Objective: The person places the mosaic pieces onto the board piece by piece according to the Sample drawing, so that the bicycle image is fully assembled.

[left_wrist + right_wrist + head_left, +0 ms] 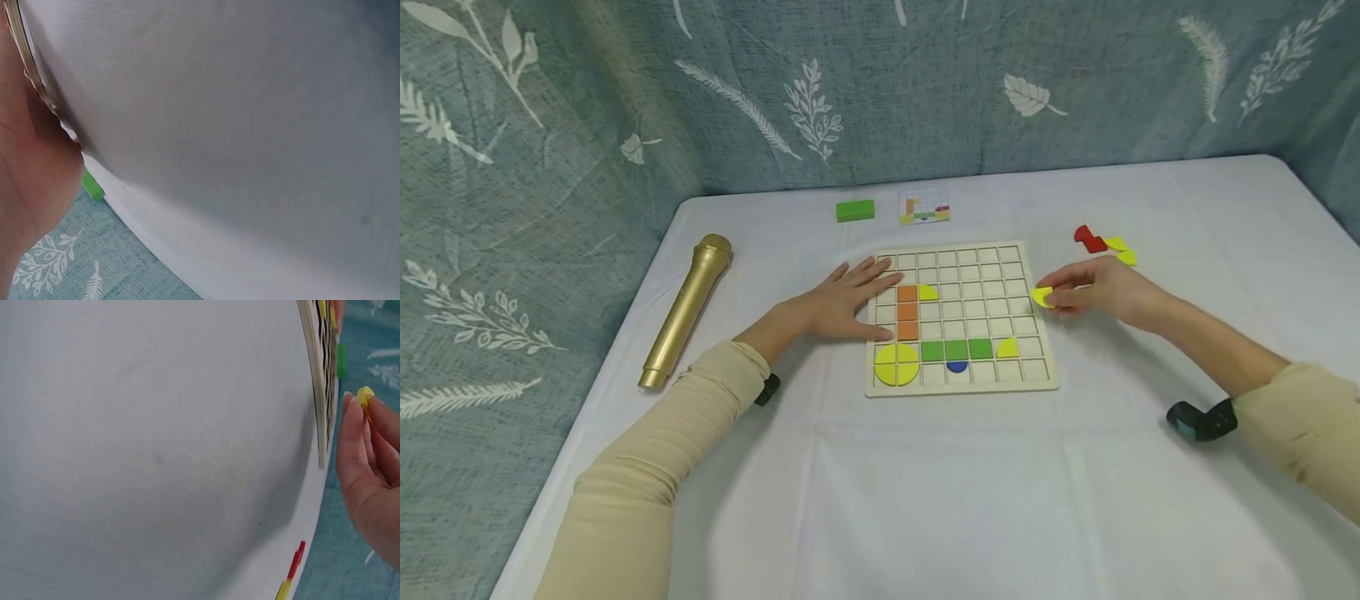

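Observation:
A wooden grid board (pixel 988 317) lies on the table. My left hand (pixel 842 308) rests on its left edge with the fingers spread. At the board's right edge, my right hand (pixel 1097 292) pinches a yellow quarter-circle tile (pixel 1042 297) between thumb and fingers; the right wrist view also shows the yellow tile (pixel 365 395) at the fingertips. In the grid sit a column of orange squares (pixel 907 312), a row of green squares (pixel 956 350), a yellow circle of quarter tiles (pixel 897 364), a blue half-circle (pixel 957 367) and two single yellow quarters, one being this tile (pixel 1007 347).
Behind the right hand lie red tiles (pixel 1090 240) and yellow tiles (pixel 1124 252). A pattern card (pixel 924 206) and a green block (pixel 855 211) are beyond the board. To the left lies a gold microphone (pixel 687 312). A patterned curtain (pixel 880 92) hangs along the table's back edge.

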`<state>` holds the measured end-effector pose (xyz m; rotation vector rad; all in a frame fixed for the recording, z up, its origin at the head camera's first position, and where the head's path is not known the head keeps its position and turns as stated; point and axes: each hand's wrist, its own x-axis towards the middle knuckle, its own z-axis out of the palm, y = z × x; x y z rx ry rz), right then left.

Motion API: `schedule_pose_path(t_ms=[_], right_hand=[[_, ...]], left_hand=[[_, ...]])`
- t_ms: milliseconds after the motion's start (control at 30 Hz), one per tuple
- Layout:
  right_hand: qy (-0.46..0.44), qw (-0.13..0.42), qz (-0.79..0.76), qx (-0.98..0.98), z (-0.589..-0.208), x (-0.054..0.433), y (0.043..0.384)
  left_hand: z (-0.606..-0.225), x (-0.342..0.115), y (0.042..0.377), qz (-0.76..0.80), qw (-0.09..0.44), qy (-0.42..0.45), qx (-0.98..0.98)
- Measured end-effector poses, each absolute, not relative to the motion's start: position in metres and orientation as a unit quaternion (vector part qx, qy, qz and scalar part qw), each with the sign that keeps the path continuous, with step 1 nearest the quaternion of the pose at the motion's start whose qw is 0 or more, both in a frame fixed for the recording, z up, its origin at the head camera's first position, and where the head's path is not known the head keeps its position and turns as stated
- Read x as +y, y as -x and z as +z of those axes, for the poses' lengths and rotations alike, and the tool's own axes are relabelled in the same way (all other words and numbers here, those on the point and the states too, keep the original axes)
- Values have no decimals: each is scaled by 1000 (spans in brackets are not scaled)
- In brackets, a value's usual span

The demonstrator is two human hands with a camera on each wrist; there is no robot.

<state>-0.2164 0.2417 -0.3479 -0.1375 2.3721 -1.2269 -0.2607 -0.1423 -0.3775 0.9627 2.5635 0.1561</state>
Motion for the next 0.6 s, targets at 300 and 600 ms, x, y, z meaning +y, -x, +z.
schedule_pose_path(t_ms=[300,600], right_hand=[[74,263,-453,848,-350,228,192],[88,291,-460,834,-354,217,172]], left_hand=[[-380,-143,261,55,195,-344,917],[-381,-144,263,59,192,-349,915]])
